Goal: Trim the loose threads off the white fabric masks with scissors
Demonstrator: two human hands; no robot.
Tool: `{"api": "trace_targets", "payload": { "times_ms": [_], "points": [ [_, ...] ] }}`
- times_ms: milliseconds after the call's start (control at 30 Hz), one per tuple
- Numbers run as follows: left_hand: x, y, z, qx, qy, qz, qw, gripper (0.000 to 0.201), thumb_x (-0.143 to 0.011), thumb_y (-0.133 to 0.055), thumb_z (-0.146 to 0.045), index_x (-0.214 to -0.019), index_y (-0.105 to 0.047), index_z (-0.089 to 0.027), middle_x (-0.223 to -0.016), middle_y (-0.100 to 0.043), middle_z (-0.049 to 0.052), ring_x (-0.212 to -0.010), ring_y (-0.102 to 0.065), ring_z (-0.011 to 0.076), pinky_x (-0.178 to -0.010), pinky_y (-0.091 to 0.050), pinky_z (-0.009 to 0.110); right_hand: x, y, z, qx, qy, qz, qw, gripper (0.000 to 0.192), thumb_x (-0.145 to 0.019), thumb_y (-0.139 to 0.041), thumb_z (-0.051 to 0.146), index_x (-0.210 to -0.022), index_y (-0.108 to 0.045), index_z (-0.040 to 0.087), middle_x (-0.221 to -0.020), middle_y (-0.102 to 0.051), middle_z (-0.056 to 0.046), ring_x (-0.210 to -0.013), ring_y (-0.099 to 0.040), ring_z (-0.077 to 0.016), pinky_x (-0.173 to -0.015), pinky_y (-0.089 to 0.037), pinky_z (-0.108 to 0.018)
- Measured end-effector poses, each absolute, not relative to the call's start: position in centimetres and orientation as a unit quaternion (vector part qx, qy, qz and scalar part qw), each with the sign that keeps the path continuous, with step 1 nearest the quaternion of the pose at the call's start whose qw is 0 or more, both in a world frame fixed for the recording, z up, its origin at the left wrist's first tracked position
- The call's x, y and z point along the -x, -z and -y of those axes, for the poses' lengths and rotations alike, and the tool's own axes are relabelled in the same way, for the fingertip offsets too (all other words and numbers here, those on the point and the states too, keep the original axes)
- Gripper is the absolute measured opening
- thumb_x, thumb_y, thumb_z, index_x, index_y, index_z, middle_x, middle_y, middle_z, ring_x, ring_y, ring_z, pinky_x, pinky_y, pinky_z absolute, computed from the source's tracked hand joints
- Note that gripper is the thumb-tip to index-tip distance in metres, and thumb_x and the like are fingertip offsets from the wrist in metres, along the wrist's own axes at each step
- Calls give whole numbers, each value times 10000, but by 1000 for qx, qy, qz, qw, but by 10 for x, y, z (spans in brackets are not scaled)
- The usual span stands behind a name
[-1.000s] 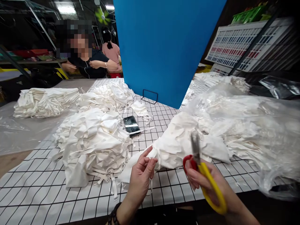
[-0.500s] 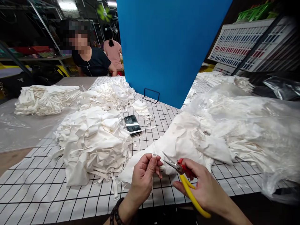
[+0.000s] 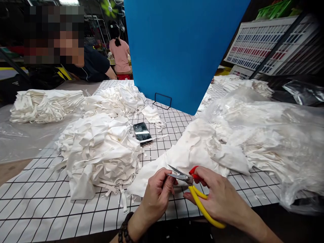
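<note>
My left hand [image 3: 158, 190] is closed in a pinch near the table's front edge. A narrow white strap lies between its thumb and fingers, mostly hidden by them now. The strap seems to belong to a white cloth piece [image 3: 145, 177] spread just behind the hand. My right hand [image 3: 215, 194] grips a pair of scissors [image 3: 187, 179] with one red and one yellow handle. Their blades are parted and point left, the tips right at my left fingertips. Behind both hands rises a heap of white cloth [image 3: 194, 145].
A large pile of white strapped cloth pieces [image 3: 98, 155] stands left, a folded stack [image 3: 48, 104] beyond it. A phone [image 3: 142, 133] lies mid-table. A blue board [image 3: 182, 54] stands behind. Clear plastic bagging [image 3: 286, 135] covers cloth at right. A person [image 3: 95, 64] leans in at far left.
My right hand has brought the scissors left, so the blades now reach my left fingertips. The person at the far left has moved closer and further left.
</note>
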State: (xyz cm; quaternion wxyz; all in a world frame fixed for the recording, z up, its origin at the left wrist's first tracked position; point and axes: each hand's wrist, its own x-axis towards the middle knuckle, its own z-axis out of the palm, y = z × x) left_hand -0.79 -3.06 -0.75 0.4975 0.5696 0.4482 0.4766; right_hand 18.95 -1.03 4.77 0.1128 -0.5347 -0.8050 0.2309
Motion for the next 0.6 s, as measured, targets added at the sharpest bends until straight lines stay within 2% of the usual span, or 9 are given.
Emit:
{"api": "trace_targets", "payload": {
  "times_ms": [167,600],
  "points": [
    [9,7,30,-577,-460,-456,497,215,-978,-447,-323,-929,-607,-188,-817,-606,38,-614,-557,120,-611,-449,240,-189,-48,9,535,-235,803,118,203,-738,-663,327,-812,-500,232,-806,-611,-13,-707,-540,-191,-612,-384,-296],
    [12,-2,31,-620,-431,-448,478,226,-983,-429,-300,-888,-599,-186,-812,-604,39,-650,-541,130,-619,-430,239,-194,-41,10,532,-247,802,114,188,-736,-671,338,-769,-516,236,-732,-605,10,-654,-526,-171,-581,-366,-268]
  ]
}}
